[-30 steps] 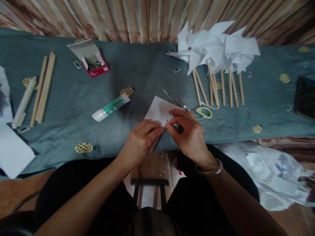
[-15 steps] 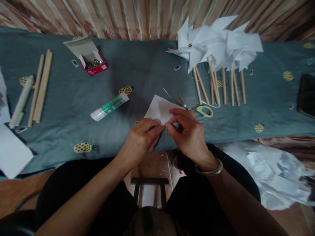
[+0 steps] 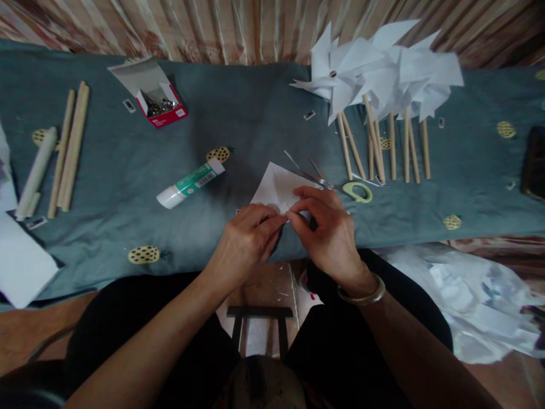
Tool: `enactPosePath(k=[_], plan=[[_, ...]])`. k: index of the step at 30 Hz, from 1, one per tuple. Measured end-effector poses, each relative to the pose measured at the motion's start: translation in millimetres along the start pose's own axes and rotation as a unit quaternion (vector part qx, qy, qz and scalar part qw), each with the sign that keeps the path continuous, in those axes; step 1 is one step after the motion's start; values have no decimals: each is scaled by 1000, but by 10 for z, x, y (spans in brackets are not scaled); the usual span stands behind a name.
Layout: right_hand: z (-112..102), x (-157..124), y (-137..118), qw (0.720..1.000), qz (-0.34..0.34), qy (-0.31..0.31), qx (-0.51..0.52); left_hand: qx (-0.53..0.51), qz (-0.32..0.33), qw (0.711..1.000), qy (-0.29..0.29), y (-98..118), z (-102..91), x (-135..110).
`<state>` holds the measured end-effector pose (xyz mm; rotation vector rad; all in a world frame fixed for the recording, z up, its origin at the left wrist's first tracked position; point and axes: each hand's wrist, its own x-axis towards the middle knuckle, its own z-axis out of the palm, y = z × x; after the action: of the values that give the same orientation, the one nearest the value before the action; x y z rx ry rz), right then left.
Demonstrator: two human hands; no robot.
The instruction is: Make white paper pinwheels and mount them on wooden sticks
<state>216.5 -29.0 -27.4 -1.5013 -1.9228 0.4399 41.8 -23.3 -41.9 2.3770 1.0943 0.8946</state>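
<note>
A creased sheet of white paper [image 3: 272,184] lies at the near edge of the cloth-covered table, partly hidden by my fingers. My left hand [image 3: 251,233] is closed on its near edge, thumb and fingertips pressed together. My right hand [image 3: 326,227] pinches the same edge with thumb and index finger, the tips of both hands almost meeting. Whatever small part lies between the fingertips is too hidden to make out. Just beyond my right hand rest scissors [image 3: 357,192] with pale green handles, blades apart. A green and white glue stick [image 3: 191,183] lies to the left.
Several white paper pinwheels [image 3: 340,74] on wooden sticks lie at the back right. An open red box [image 3: 168,116] holds small metal pieces. Wooden sticks [image 3: 72,153] and white paper [image 3: 23,261] are at the left. A plastic bag [image 3: 464,301] with paper scraps sits below on the right.
The view has shifted slightly. Both hands keep their pinch on the paper's near edge, with barely any finger movement, and the objects on the table have stayed in place.
</note>
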Motion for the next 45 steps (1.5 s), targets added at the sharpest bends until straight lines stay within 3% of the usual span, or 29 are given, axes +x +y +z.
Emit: enactPosePath(k=[23,32,38,45], plan=[[12,-26,28,999,-22,-31,-26,6,9,1000,7,7,13,-16],[25,-61,7,991,-76,-54,-93,17,9,1000,6,16,8,-16],[94,-96,-19,994,-49,-57,-75,-10,-10,1000,6,25,13,-14],[-62,14,48,998,-38,-25,-34,11,3,1000,14,7,36,-2]])
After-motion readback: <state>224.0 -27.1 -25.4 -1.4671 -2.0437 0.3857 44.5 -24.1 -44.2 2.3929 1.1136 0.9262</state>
